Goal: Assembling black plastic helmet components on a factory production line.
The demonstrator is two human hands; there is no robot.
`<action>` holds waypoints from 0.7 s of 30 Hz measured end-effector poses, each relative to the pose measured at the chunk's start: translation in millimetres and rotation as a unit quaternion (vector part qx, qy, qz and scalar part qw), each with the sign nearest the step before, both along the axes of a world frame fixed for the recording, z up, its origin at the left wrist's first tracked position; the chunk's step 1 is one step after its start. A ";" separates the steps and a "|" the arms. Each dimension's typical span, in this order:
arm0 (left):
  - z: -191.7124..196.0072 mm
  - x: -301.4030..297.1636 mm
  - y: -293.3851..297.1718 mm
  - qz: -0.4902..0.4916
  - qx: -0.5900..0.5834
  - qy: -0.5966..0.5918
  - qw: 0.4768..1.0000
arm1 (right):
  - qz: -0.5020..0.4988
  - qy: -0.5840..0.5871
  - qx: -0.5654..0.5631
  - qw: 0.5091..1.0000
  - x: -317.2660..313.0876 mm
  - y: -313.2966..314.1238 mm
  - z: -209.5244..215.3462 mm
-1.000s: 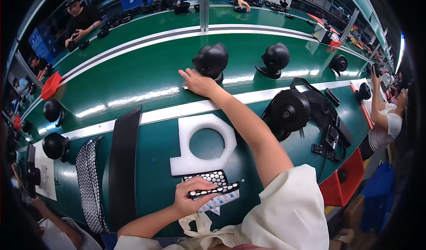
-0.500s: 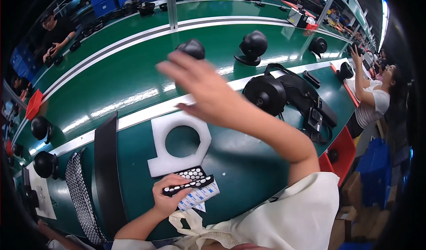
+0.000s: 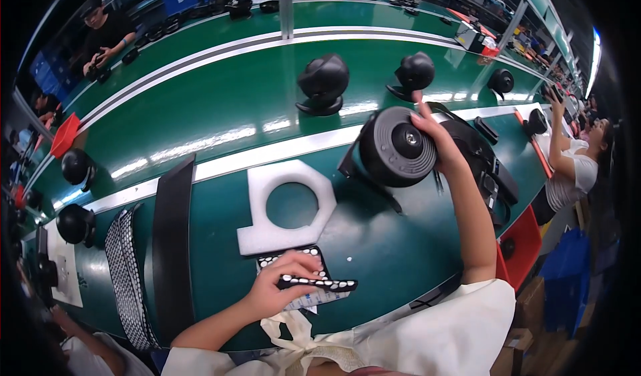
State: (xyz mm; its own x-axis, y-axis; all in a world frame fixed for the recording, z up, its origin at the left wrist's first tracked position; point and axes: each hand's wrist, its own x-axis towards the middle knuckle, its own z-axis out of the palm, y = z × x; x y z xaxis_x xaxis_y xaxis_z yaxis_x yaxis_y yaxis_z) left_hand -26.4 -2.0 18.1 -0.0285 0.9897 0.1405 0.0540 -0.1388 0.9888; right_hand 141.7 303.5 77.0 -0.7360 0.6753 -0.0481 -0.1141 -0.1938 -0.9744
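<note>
My left hand (image 3: 270, 292) is closed round a folded black sheet dotted with white pads (image 3: 326, 284), close to the near edge of the bench. Under it lie another piece of dotted sheet (image 3: 308, 250) and printed backing paper (image 3: 327, 298). My right hand (image 3: 437, 136) grips the right side of a black round device (image 3: 380, 150) with a ringed face and a central hub. The device is tilted, with its flat foot below; some of my fingers are hidden behind it. Between my hands, to the left, lies a white foam cutout (image 3: 257, 206) with a round hole.
A long black strip (image 3: 172, 242) and a dotted sheet roll (image 3: 125, 276) lie on the left. More black devices (image 3: 324, 82) stand on the green conveyor beyond the metal rail. A black bag (image 3: 467, 139) sits at right, near a red bin (image 3: 524, 249). Co-workers are around the line.
My right hand has come down from over the rail and taken hold of the black round device, which has shifted left and tilted. My left hand keeps the dotted sheet; the view has shifted slightly.
</note>
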 end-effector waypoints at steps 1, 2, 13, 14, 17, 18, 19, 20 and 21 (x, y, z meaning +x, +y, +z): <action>-2.0 1.3 0.1 0.019 -0.020 -0.032 0.999 | 0.025 0.020 -0.054 0.998 -16.9 -3.1 -4.5; -5.3 -0.9 0.7 0.031 0.004 -0.018 0.999 | 0.085 0.032 -0.118 0.989 -33.7 -3.0 -8.6; 3.8 7.3 -10.8 0.185 0.034 -0.003 0.982 | 0.396 -0.136 0.067 0.906 -156.9 -58.3 -24.3; 5.0 7.8 -10.8 0.208 0.031 0.028 0.977 | 0.341 -0.098 0.120 0.927 -156.8 -60.3 -25.9; 19.7 9.8 -11.4 0.246 -0.014 0.070 0.966 | 0.150 0.073 0.204 0.965 -152.5 -62.0 -13.8; 20.4 7.8 -5.8 0.244 0.001 0.025 0.970 | 0.125 0.108 0.181 0.970 -146.0 -65.0 -2.5; 20.7 7.1 0.5 0.239 0.018 -0.020 0.971 | 0.094 0.124 0.208 0.966 -138.1 -70.4 8.7; 18.7 6.8 3.6 0.237 0.020 -0.032 0.971 | 0.097 0.138 0.229 0.959 -133.4 -77.4 15.6; 17.9 5.6 4.1 0.232 0.021 -0.012 0.973 | 0.097 0.151 0.251 0.951 -127.7 -85.0 21.4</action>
State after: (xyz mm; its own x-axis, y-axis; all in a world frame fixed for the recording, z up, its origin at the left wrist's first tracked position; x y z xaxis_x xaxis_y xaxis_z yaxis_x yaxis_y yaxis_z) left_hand -20.8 2.1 36.1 -0.4736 0.8635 0.1736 0.0970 -0.1448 0.9847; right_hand 13.9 218.5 98.3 -0.7784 0.4075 0.4775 -0.4129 0.2407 -0.8784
